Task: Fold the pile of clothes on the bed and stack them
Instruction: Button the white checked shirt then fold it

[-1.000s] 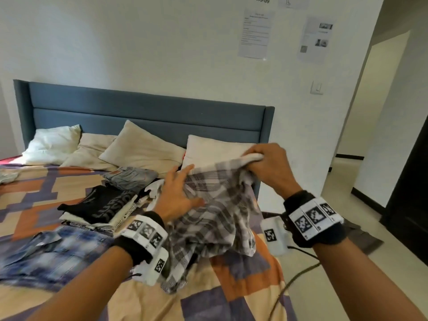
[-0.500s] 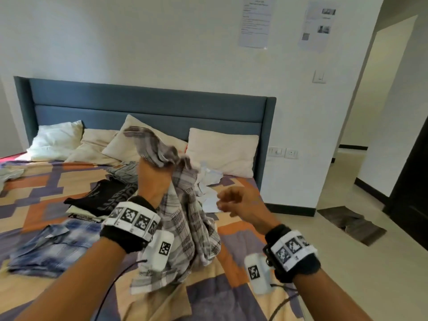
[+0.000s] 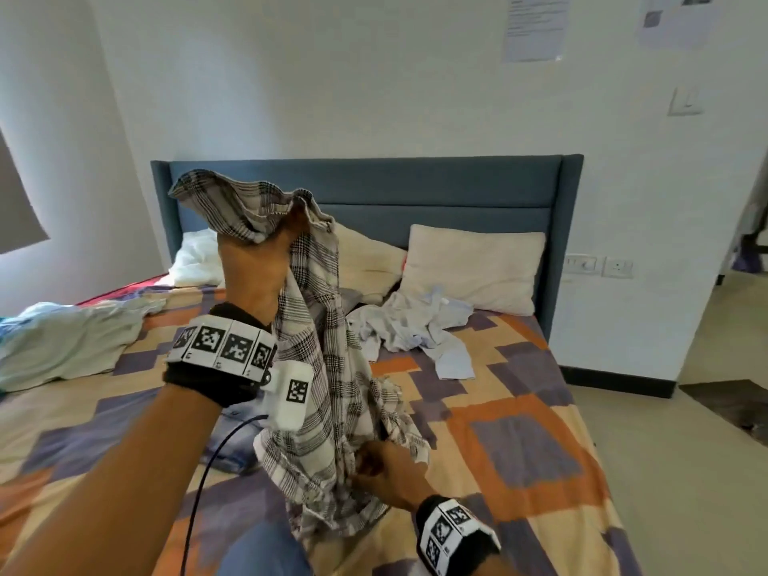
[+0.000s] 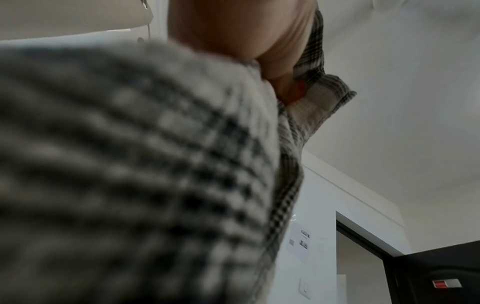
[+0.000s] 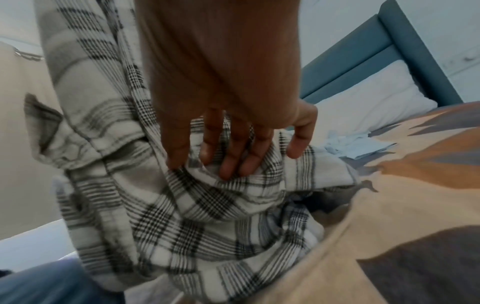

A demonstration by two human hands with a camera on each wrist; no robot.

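Far left of the head view: a pale crumpled garment [image 3: 70, 347] lies at the bed's [image 3: 536, 442] left edge. Left of centre, my left hand [image 3: 253, 264] is raised before the blue headboard [image 3: 436, 193], fingers [image 4: 283, 82] clamped on the upper edge of the plaid shirt [image 3: 328, 392], which hangs down to the quilt. Lower centre, my right hand [image 3: 390, 471] meets the shirt's lower part; its fingers [image 5: 233, 156] curl into a fold there. Right of centre, a light blue garment [image 3: 419, 326] lies loose below the pillow [image 3: 478, 268]. The quilt's right half and the floor beyond are open.

Half a second ago the left hand was lower, and the right hand hung clear of the shirt.
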